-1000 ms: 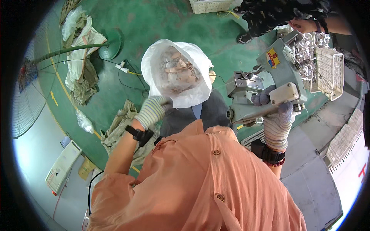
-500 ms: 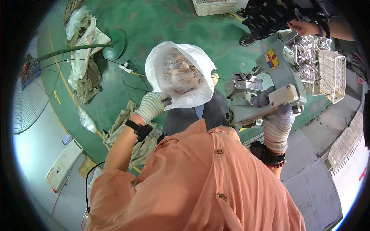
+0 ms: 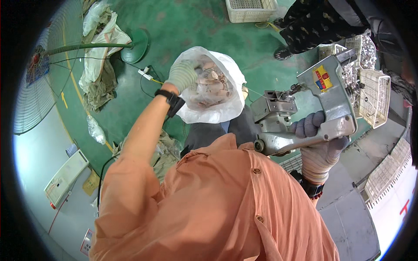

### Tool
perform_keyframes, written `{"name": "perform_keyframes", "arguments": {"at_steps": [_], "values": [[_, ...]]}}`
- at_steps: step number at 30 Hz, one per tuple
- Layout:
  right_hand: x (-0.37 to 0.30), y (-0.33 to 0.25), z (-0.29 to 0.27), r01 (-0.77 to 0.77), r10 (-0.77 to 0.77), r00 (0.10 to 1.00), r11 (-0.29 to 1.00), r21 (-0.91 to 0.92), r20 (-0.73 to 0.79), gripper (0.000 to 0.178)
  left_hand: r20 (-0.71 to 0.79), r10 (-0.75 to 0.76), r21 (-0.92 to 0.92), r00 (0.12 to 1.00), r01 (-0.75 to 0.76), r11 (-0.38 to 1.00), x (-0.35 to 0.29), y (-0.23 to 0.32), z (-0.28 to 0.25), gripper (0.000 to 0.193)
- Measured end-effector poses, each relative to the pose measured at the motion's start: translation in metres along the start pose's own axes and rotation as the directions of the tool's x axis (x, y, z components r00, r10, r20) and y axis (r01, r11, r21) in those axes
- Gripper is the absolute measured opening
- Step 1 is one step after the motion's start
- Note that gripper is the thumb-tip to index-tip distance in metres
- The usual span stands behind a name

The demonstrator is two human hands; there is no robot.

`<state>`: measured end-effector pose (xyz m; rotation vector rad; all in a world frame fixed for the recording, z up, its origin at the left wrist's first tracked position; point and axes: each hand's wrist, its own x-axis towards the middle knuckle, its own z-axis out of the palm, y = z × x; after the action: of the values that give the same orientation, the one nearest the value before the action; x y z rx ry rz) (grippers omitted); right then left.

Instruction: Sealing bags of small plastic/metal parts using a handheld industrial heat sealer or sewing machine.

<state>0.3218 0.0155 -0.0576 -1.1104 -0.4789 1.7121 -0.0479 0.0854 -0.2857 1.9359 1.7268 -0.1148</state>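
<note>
An open white sack (image 3: 235, 78) with a clear inner lining stands in front of my legs, and pinkish-brown pieces (image 3: 213, 85) of a kind I cannot make out lie inside. My left hand (image 3: 182, 75), in a striped glove, is at the sack's left inner side; its fingers are hidden. To the right, my gloved right hand (image 3: 310, 125) wraps around the handle of a grey hand-held bag sewing machine (image 3: 327, 98). A thin white thread runs from the machine's head toward the sack.
A fan (image 3: 43, 82) on a green stand is at the left, near crumpled sacks (image 3: 98, 65). White crates (image 3: 374, 98) with shiny parts stand beyond the machine. Another person (image 3: 320, 21) stands at the far right. A power strip (image 3: 145, 74) with cables lies left of the sack.
My left hand has moved from the sack's near left rim, up and over into its left side. The machine in my right hand has shifted slightly right and turned. The other person's hand has left view.
</note>
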Motion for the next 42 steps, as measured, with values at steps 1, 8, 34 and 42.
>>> {"name": "perform_keyframes", "arguments": {"at_steps": [1,8,34,42], "values": [[-0.001,0.001,0.001,0.004,-0.004,1.0,1.0,0.002,0.006,0.078,-0.006,-0.001,0.003,1.0,0.001,1.0,0.011,0.0,-0.005,0.025],[-0.01,0.004,-0.006,-0.034,0.036,0.995,0.999,-0.024,0.091,0.077,0.053,0.092,-0.009,0.994,-0.092,0.996,0.054,0.025,-0.02,0.027],[-0.038,-0.013,-0.011,0.202,-0.202,0.978,0.979,-0.01,-0.06,0.071,0.309,0.698,-0.764,0.646,-0.268,0.587,0.022,0.201,-0.041,0.061],[-0.039,-0.014,-0.024,0.346,-0.332,0.93,0.936,0.07,-0.16,0.066,-0.056,0.417,-0.64,0.907,-0.353,0.682,0.055,0.2,0.006,0.066]]}}
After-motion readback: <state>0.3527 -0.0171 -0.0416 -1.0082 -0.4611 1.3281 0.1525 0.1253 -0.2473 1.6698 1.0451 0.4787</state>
